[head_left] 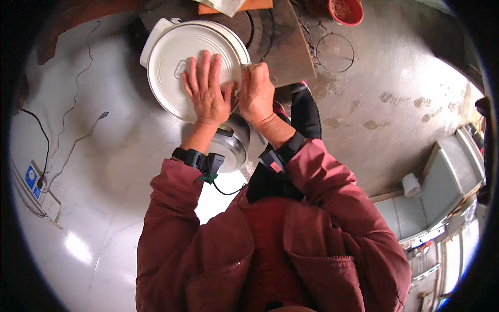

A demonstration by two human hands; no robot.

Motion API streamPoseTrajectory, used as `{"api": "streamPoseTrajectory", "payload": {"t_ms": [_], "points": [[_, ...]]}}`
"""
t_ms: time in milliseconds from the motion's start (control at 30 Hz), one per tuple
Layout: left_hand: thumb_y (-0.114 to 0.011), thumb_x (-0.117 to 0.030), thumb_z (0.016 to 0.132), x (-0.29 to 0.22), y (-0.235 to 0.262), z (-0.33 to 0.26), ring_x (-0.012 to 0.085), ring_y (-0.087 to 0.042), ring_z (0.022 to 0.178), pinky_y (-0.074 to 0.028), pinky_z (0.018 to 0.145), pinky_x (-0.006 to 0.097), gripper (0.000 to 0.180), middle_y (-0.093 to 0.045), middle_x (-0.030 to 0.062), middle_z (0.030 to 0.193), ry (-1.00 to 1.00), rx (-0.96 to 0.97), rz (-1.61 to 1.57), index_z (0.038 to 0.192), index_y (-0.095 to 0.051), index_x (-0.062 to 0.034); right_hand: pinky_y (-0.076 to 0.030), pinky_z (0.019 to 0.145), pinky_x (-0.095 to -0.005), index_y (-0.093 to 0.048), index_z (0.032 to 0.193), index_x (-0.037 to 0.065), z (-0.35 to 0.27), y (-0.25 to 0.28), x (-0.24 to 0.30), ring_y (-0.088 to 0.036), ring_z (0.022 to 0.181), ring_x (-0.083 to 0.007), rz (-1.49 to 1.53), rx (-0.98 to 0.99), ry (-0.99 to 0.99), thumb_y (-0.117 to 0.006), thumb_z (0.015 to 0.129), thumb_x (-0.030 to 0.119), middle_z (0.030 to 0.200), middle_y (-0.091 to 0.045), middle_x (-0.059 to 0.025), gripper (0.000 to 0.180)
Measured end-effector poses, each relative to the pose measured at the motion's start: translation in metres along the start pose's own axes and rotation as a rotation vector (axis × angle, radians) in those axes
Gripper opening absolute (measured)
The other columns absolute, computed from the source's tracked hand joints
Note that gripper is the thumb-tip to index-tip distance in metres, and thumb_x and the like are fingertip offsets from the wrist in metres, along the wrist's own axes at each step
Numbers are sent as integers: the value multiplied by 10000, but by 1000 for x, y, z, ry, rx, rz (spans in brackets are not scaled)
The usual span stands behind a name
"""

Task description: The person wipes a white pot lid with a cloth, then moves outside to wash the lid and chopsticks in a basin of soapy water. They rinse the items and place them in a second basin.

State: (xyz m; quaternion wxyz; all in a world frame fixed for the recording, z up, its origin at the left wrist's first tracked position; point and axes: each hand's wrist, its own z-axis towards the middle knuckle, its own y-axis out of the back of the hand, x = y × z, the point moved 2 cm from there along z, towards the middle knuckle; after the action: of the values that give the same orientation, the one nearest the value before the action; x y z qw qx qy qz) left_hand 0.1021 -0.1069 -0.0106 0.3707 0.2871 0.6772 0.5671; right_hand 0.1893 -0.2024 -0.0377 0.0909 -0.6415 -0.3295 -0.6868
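A round off-white plastic piece (pixel 169 57) with concentric rings and a small oval mark, like the underside of a basin or a lid, lies at the upper left of centre. My left hand (pixel 208 96) rests flat on its face, fingers stretched out. At its right rim my right hand (pixel 256 93) is closed, with a small greyish bit showing by the fingers; what it grips is mostly hidden. Behind the round piece, another pale plastic edge (pixel 152 42) sticks out to the left. Just below my left wrist is a shiny metal pot or bowl (pixel 236 148), partly covered by my arm.
A dark brown stove-like table (pixel 291 52) stands ahead, with orange and pale flat pieces on it. Farther right are a red bowl (pixel 345 13) and a wire ring (pixel 335 53) on the stained floor. Cables run by a socket (pixel 34 179) at left; a white cup-like thing (pixel 410 184) lies right.
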Motion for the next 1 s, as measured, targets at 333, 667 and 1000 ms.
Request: {"api": "streamPoseTrajectory", "payload": {"t_ms": [333,667,1000], "points": [[-480,-379,951,7,-21,-7,383,-153,1462,-79,1150,589,645,-223,107,1598,-95,-102,15,1525,-282,-164,-464,658,-491,-468,1018,46,-113,-27,-15,-543,785,-444,163,-32,-41,-550,880,36,922,-490,-204,160],[-435,-316,1010,31,-4,1,351,-156,1469,-113,1189,478,529,-222,97,1599,-123,89,-247,1509,-330,-175,-489,730,-434,-494,1191,76,-177,-1,-63,-605,861,-332,475,360,-485,-490,950,282,967,-593,-173,317],[-671,11,801,-40,21,-133,248,-457,1329,-376,1091,355,643,-488,105,1430,-14,275,-861,1406,-489,-107,-491,850,-331,-444,1330,53,-147,49,-28,-577,1014,-191,1068,386,-686,-591,850,-14,1126,-593,-77,507]]}}
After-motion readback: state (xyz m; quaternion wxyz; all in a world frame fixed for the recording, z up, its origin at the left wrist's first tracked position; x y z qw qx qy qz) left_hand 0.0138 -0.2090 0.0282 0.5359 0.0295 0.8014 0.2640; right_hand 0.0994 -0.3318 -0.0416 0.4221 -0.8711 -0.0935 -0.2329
